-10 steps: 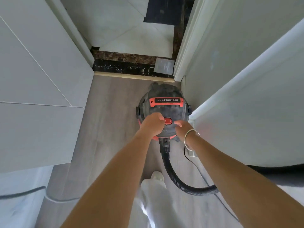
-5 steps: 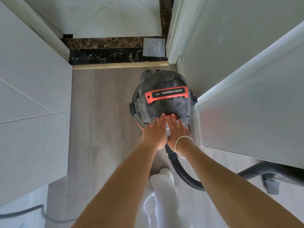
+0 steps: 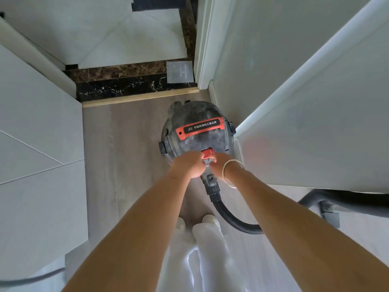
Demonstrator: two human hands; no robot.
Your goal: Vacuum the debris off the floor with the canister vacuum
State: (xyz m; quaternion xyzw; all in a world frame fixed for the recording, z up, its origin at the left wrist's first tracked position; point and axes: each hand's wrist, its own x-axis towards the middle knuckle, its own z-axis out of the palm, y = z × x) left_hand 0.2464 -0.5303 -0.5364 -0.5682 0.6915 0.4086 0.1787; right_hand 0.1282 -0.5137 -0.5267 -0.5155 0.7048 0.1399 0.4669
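1. Head view: the dusty dark-grey round canister vacuum with an orange-red handle band (image 3: pixel 197 131) stands on the pale grey wood-look floor (image 3: pixel 126 157), close against the white panel (image 3: pixel 315 127) on its right and just short of the black-and-brown marble threshold strip (image 3: pixel 130 85).
2. The left hand (image 3: pixel 188 165) is curled, knuckles up, at the near edge of the vacuum's lid, touching the small red rocker switch (image 3: pixel 208 154). Its fingers are closed in, though whether they grip anything or merely press is hard to tell from this angle.
3. The right hand (image 3: pixel 219 163), with a thin silver bangle (image 3: pixel 232 172) at the wrist, meets the left at the same switch; its fingertips are hidden under the left hand, so I cannot tell how it is set.
4. The black ribbed hose (image 3: pixel 233 218) leaves the front port below the hands and curves away to the right, toward a dark grey tube and fitting (image 3: pixel 328 209) lying on the floor.
5. Progress — early, as I judge it: both hands are at the switch and neither holds the hose or wand, so the sweeping of the floor is yet to be done. No debris is clear on the visible floor.
6. Container — the canister's drum is closed under its lid; its contents cannot be seen.
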